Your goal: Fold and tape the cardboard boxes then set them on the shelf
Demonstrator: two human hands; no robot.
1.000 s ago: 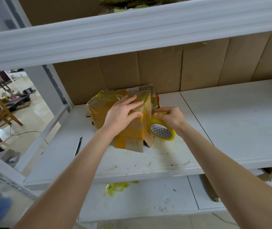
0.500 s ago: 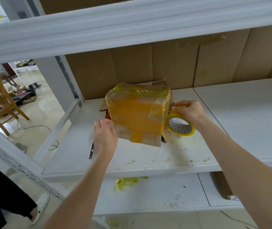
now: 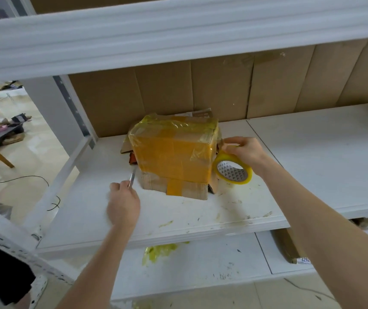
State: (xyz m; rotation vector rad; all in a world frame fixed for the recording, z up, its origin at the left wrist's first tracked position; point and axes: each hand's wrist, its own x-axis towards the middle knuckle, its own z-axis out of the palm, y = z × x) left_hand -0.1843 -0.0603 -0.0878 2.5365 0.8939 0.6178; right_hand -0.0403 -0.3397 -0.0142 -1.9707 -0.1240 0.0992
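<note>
While the taped cardboard box [image 3: 174, 157] sat on the shelf [image 3: 312, 163], I logged left hand [image 3: 123, 204], fingers curled round a blade [image 3: 132, 176] | right hand [image 3: 245, 150] pinched the tape roll [image 3: 233, 169] | risk: blade could slip, slitting cardboard.

The one marking that can be partly read is a small white label [image 3: 304, 260] at the near end of a flat brown cardboard piece [image 3: 284, 244] lying on the lower shelf [image 3: 200, 264], at the right edge beside the person's right forearm. Its dark digits appear to read "429", and the arm cuts off the rest. A strip of printed paper [image 3: 200, 113] along the back top edge of the tape-wrapped cardboard box [image 3: 174, 152] carries print too small and blurred to make out. The inner core of the yellow tape roll [image 3: 232, 172] shows a pattern of small triangles.
</note>
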